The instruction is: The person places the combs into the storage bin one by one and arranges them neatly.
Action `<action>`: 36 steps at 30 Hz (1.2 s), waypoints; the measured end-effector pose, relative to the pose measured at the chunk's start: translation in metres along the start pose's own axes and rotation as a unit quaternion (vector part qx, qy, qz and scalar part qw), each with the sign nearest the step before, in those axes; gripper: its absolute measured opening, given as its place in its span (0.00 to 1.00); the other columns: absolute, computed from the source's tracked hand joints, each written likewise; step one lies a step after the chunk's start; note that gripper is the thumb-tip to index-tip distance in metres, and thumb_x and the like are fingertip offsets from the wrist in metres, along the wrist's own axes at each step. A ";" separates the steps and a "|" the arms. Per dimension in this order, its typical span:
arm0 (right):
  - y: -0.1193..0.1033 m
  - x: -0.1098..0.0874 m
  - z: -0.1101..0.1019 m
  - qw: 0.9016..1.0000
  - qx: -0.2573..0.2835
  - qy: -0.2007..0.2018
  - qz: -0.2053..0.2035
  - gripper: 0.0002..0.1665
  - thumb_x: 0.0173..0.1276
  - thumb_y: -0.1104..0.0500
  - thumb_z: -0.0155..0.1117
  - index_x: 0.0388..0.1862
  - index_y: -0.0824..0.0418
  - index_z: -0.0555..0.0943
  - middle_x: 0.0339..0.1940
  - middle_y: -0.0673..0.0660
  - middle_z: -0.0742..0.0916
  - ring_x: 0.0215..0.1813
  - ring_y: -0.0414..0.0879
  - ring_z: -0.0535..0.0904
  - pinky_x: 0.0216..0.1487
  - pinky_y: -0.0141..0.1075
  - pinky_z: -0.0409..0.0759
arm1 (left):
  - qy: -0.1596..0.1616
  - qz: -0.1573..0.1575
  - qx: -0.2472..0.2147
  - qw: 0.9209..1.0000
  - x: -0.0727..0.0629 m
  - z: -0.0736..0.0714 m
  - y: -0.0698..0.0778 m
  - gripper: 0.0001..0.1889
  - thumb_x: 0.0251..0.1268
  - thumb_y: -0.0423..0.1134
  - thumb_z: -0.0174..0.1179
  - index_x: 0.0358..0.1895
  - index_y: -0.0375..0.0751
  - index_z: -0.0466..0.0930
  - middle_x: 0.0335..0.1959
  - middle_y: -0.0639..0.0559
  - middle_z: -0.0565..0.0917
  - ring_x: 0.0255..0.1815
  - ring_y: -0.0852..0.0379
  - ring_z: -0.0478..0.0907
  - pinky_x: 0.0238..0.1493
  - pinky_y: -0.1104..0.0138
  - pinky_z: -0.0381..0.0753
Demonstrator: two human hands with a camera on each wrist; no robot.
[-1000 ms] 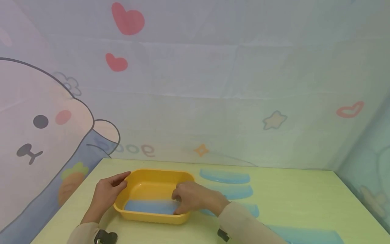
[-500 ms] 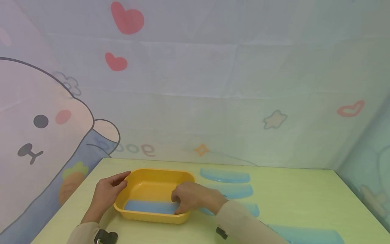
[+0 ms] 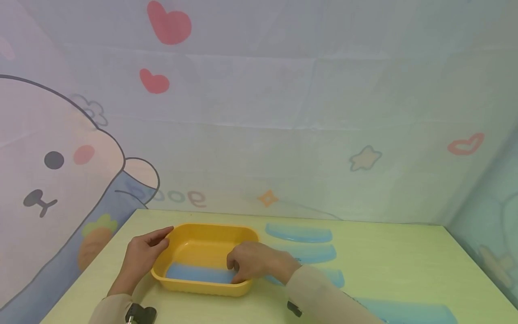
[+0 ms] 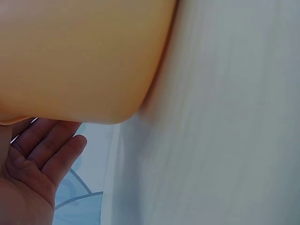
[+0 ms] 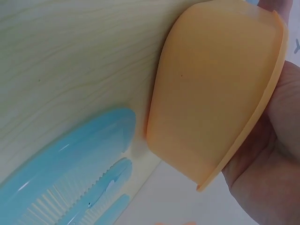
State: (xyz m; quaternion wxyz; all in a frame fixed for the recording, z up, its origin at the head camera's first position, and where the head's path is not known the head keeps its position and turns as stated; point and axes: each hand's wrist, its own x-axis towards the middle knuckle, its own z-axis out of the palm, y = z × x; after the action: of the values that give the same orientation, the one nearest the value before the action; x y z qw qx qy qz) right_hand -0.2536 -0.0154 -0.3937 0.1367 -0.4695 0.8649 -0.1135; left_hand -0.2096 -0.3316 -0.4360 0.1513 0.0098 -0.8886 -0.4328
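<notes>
A yellow plastic basin stands on the table, left of centre in the head view. In its front part lies a translucent blue comb. My right hand reaches over the basin's right rim and pinches the comb's right end; its fingertips are partly hidden. At the left rim, my left hand touches the basin with fingers nearly straight and the thumb near the edge. The left wrist view shows those fingers extended beside the basin's outer wall.
Right of the basin, blue combs lie in a column: a far comb, a middle comb and a nearer comb partly behind the right arm. A larger blue piece lies at the front right. A printed cloth hangs behind the table.
The comb in the basin has tilted slightly, its left end shifting a little toward the back. My right hand has moved very slightly left; the left hand stays at the rim.
</notes>
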 end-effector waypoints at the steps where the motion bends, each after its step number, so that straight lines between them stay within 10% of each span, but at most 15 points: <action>1: 0.000 0.000 0.000 1.000 0.006 0.000 0.002 0.14 0.69 0.52 0.80 0.50 0.55 0.90 0.41 0.44 0.89 0.41 0.33 0.82 0.45 0.26 0.80 | 0.000 -0.001 0.000 1.000 0.000 0.000 0.000 0.19 0.78 0.31 0.63 0.68 0.33 0.83 0.63 0.34 0.84 0.60 0.36 0.84 0.47 0.80 0.79; 17: 0.008 -0.003 -0.001 0.997 0.080 -0.001 -0.010 0.18 0.75 0.49 0.74 0.57 0.56 0.89 0.47 0.44 0.90 0.46 0.32 0.83 0.51 0.28 0.81 | 0.001 0.001 0.004 1.000 0.000 0.000 -0.001 0.19 0.78 0.31 0.63 0.67 0.32 0.83 0.62 0.34 0.85 0.60 0.36 0.84 0.47 0.81 0.79; 36: 0.035 -0.061 -0.012 0.964 0.205 0.162 -0.055 0.20 0.77 0.54 0.71 0.60 0.65 0.85 0.57 0.60 0.88 0.57 0.49 0.86 0.59 0.40 0.84 | -0.011 -0.021 0.008 1.000 0.003 0.001 -0.001 0.20 0.79 0.34 0.63 0.69 0.34 0.82 0.63 0.34 0.84 0.61 0.37 0.84 0.46 0.78 0.82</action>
State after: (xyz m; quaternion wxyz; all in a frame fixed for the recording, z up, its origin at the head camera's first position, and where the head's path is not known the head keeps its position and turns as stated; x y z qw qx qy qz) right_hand -0.2535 0.0552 -0.3860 0.0814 -0.4531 0.8068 -0.3702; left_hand -0.2126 -0.3318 -0.4372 0.1324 0.0251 -0.8932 -0.4289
